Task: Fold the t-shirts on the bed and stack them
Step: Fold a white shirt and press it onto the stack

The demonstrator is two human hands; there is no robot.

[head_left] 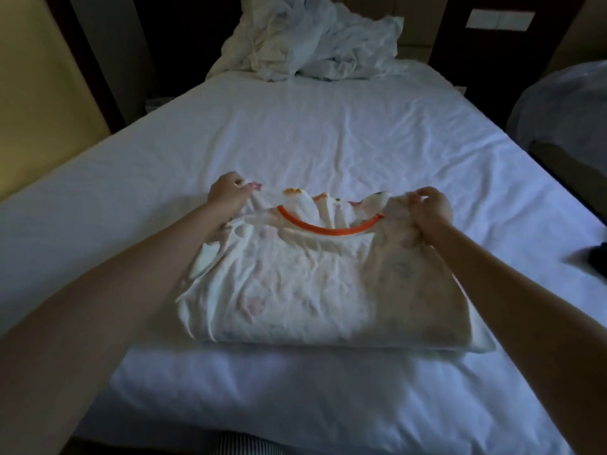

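T-shirt – white, faint coloured print, orange collar – lies on the near part of the bed, centred between the two forearms. Neck end points far, a straight doubled edge lies near; as it sits now the cloth runs a little wider left to right than near to far.

Left hand: fingers curled, pinching the far left shoulder edge. Right hand: fingers bunched, gripping a gather of cloth at the far right shoulder. Both hands sit on the shirt's far edge, well apart, with the collar sagging between them. That far edge appears lifted slightly off the sheet; the body of the shirt rests flat but wrinkled.

The relation that matters: the whole garment lies nearward of the hands, so any fold has to travel from far to near, over the collar. Neither hand is clearly nearer the shirt's middle – the grip looks even. My judgement is a fold in progress, the shirt not yet compact.

Far end of the bed: a crumpled white heap, contents too tangled to tell shirts from bedding. No finished stack in view. A second bed stands to the right.
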